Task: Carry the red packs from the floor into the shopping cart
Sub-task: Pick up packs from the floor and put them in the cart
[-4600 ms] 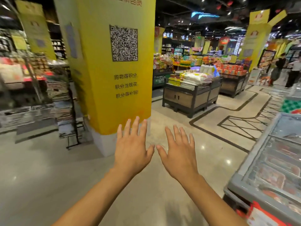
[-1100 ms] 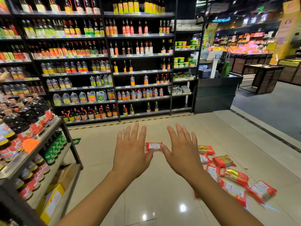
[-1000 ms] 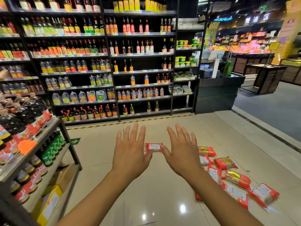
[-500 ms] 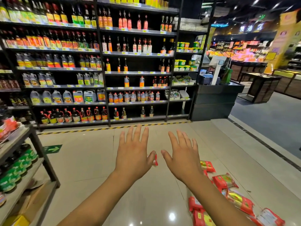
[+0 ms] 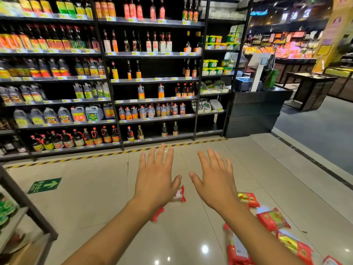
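Red packs [image 5: 273, 219] lie scattered on the pale tiled floor [image 5: 91, 203] in the lower right of the frame. Some overlap, and those at the bottom edge are blurred. A single pack [image 5: 180, 196] lies apart near the centre, partly hidden behind the left hand.

Tall black shelving [image 5: 152, 79] fills the upper left and centre, its rows stocked with bottles and jugs bearing red, orange and yellow labels. To its right, in the upper right of the frame, stands a black counter [image 5: 254, 111] with a white screen [image 5: 257, 67] on it. Lit produce displays show far behind it.

A low dark rack [image 5: 34, 212] cuts into the lower left corner.

Two bare forearms reach up from the bottom edge to the middle of the frame. The left hand [image 5: 154, 180] and the right hand [image 5: 215, 182] are side by side, palms down, above the floor. Their fingers are straight and spread wide, holding nothing, and the thumbs point toward each other without touching.

A strip of yellow-and-black tape [image 5: 76, 158] runs along the foot of the shelving. A green arrow sign [image 5: 44, 185] is stuck to the tiles at mid-left.
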Demonstrator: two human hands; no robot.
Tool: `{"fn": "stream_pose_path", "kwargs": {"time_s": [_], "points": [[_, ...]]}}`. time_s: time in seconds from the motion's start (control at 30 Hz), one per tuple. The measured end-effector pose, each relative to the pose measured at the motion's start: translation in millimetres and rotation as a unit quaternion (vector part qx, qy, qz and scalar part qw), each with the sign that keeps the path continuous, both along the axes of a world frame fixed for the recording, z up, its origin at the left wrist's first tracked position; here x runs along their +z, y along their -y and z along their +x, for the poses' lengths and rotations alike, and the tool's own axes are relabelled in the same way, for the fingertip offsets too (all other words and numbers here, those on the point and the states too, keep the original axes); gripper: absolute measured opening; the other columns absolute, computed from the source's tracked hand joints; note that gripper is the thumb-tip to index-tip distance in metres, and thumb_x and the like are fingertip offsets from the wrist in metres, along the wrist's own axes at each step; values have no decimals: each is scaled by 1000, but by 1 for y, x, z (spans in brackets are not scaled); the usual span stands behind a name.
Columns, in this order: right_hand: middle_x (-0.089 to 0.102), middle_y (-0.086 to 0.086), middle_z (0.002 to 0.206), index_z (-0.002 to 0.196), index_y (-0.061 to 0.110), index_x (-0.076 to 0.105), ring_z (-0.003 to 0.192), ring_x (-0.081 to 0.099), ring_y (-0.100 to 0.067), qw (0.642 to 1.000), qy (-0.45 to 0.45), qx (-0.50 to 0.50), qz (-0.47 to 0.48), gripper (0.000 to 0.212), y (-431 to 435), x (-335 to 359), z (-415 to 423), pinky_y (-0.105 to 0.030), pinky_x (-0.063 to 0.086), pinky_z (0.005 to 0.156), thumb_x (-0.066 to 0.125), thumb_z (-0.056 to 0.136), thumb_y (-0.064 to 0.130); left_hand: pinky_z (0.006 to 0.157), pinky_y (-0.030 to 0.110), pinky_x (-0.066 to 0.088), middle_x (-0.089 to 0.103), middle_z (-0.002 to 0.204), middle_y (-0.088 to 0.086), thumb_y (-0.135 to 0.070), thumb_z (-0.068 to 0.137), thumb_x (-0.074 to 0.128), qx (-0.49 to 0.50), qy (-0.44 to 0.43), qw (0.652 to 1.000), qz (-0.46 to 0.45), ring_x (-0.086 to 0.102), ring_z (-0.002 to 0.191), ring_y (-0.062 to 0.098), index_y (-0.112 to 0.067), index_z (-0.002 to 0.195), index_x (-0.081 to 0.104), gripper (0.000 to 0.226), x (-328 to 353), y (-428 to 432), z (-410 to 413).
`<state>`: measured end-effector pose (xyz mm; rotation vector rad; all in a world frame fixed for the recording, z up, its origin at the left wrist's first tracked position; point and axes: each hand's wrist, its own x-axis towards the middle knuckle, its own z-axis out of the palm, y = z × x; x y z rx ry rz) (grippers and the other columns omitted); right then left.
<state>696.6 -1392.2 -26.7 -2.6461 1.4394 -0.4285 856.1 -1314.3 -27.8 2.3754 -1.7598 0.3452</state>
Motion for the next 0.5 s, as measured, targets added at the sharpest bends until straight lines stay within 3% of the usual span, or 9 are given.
{"fn": "stream_pose_path", "kwargs": {"time_s": [0.17,0.5], "points": [[6,-8,173,165,27,11,160,2,-26,1000,6,16,1,72,97,-3,23,-50,-1,127,36,105,58,129,53,3,-4,174,9,-66,102,34,24,13,1000,11,-1,161,32,-21,166,-2,86,-1,90,20],[6,-8,173,165,25,12,160,2,-26,997,-7,76,15,72,263,-10,69,-50,1,127,36,105,57,129,53,11,3,174,10,-66,101,36,85,7,996,34,7,160,33,-19,166,3,87,-11,231,51]]}}
